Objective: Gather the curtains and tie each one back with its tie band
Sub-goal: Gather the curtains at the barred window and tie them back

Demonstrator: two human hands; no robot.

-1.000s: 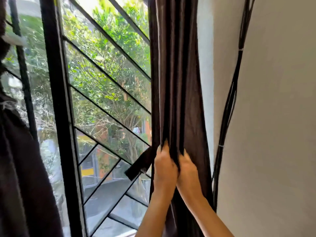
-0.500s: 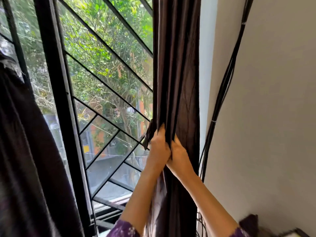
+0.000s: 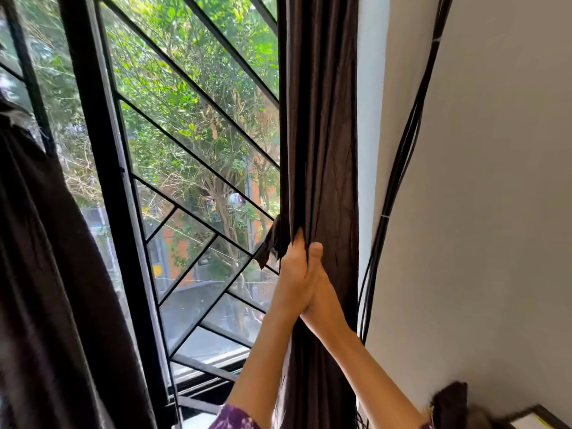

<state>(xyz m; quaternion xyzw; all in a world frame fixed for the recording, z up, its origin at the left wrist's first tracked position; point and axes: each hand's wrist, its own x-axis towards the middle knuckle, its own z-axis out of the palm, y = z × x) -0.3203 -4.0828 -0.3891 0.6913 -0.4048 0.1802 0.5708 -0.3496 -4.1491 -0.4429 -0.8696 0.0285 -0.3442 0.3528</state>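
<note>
A dark brown curtain (image 3: 322,134) hangs gathered in folds at the right side of the window. My left hand (image 3: 294,274) and my right hand (image 3: 318,283) are pressed together around its bunched folds at mid height, fingers tucked into the fabric. A short flap of the same dark cloth, likely the tie band (image 3: 270,243), sticks out to the left just above my left hand. A second dark curtain (image 3: 46,274) hangs along the left edge of the view.
The window has a black frame (image 3: 102,181) and diagonal black bars (image 3: 198,156) with trees outside. A bundle of black cables (image 3: 399,168) runs down the white wall (image 3: 495,212) right of the curtain. A dark object (image 3: 448,400) sits at the bottom right.
Both hands have closed tighter together on the curtain folds and the bunch is narrower. The view has tilted down and both forearms show more.
</note>
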